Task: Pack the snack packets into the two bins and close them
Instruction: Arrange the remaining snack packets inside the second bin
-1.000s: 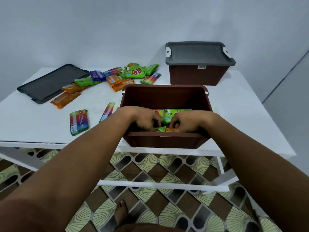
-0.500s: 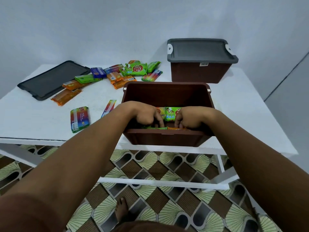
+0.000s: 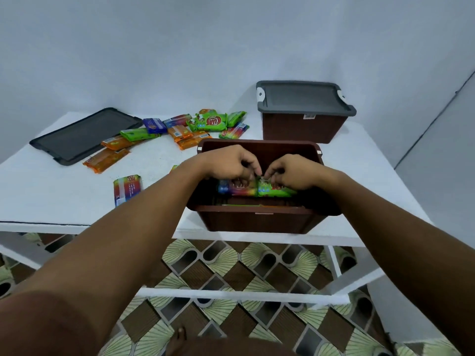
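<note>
Left hand [image 3: 231, 163], right hand [image 3: 293, 173] higher, with packets [image 3: 241, 189]

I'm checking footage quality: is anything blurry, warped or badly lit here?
Head view: light soft and even, no glare; wide-angle stretch makes the forearms loom; left hand and right hand slightly smeared where they pinch the rainbow packet and green packet; open bin interior dim.

The open bin [image 3: 257, 220] is brown plastic, matt, with a fine wood-grain texture. The closed bin [image 3: 303, 131] behind it looks the same, under a matt grey plastic lid [image 3: 300, 98]. Left of the open bin, a 2nd lid [image 3: 84, 134] is smooth dark plastic. The packets [image 3: 209, 122] are glossy printed film. The table [image 3: 51, 196] is white, matt, faintly grainy.
</note>
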